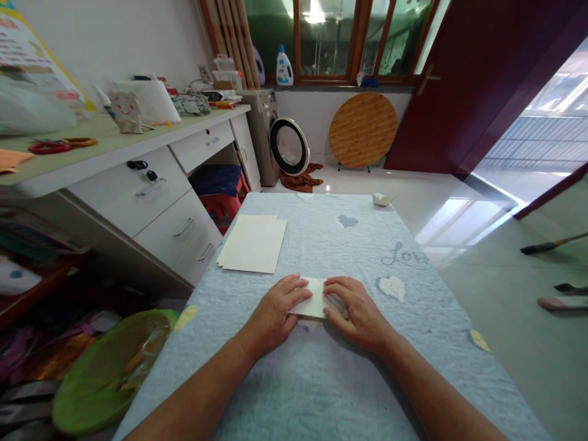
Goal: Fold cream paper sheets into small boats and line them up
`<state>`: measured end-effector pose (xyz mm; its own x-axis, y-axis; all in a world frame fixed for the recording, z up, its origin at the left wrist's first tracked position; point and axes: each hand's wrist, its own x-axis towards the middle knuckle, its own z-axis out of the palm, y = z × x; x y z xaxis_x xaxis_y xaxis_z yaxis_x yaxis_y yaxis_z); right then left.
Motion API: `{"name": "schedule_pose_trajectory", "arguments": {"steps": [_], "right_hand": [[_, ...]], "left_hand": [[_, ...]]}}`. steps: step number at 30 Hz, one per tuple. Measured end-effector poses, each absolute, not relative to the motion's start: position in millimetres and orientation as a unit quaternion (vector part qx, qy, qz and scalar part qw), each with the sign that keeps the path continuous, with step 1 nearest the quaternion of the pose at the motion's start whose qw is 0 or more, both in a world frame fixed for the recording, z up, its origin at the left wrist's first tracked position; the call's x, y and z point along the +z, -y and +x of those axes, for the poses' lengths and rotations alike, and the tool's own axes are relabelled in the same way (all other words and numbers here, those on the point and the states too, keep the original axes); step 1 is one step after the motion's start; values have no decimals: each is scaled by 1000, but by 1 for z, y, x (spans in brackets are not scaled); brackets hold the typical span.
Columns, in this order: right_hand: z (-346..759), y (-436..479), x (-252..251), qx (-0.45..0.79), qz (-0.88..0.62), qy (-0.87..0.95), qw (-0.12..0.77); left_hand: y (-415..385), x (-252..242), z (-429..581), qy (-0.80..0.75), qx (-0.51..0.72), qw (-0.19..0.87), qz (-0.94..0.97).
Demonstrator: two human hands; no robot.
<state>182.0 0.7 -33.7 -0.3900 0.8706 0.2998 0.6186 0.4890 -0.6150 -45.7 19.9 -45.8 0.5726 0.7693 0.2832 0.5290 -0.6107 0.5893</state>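
Note:
A small folded piece of cream paper lies on the table covered with a light blue cloth. My left hand rests on the paper's left side, fingers curled and pressing down on it. My right hand presses on its right side, fingertips pinched against the fold. Both hands touch the paper and nearly meet over it. A stack of cream paper sheets lies further back on the left of the table.
A small folded paper piece sits at the table's far edge. A white desk with drawers stands to the left, a green round lid below it. A washing machine, a round wooden tabletop and an open door lie beyond.

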Motion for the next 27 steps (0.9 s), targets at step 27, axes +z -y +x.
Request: {"name": "schedule_pose_trajectory", "arguments": {"steps": [27], "right_hand": [[169,7,-32,62,-464,827,310]], "left_hand": [[-8,-31,-38,-381,330,123,855]]}}
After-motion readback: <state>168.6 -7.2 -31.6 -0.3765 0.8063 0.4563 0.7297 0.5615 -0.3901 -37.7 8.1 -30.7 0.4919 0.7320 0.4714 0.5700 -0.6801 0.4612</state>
